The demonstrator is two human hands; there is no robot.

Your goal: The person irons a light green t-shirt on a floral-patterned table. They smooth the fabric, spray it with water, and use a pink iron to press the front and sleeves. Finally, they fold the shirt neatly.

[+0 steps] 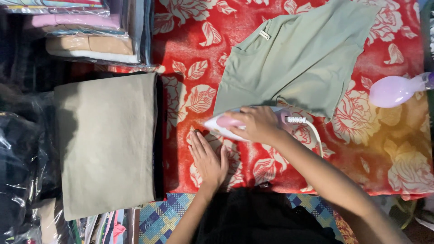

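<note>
Right hand (257,124) has its grip closed around the handle of a white-and-pink iron (235,125), whose nose points left and rests at the lower hem of a sage-green garment (298,58). The garment is spread on a red floral blanket (370,135) that serves as the pressing surface; it lies above and to the right of the iron, with a small label near its upper edge. Left hand (209,159) lies flat and open on the blanket, holding nothing, just below and beside the iron's nose. Likely risk: the fingertips sit very near the soleplate, so a short pull toward the body could bring hot metal onto them. The white cord (316,131) loops off the iron's heel across the blanket; it could snag the right forearm or drag over the cloth and pull it into creases. Much of the soleplate seems to sit on the blanket rather than on the garment, so a pause here could scorch the pile. A lilac spray bottle (394,90) lies on its side near the right edge, apart from the garment; it could leak if its cap is loose. A folded beige cloth (106,144) lies well to the left, with wrapped stacks of fabric (90,31) above it.
</note>
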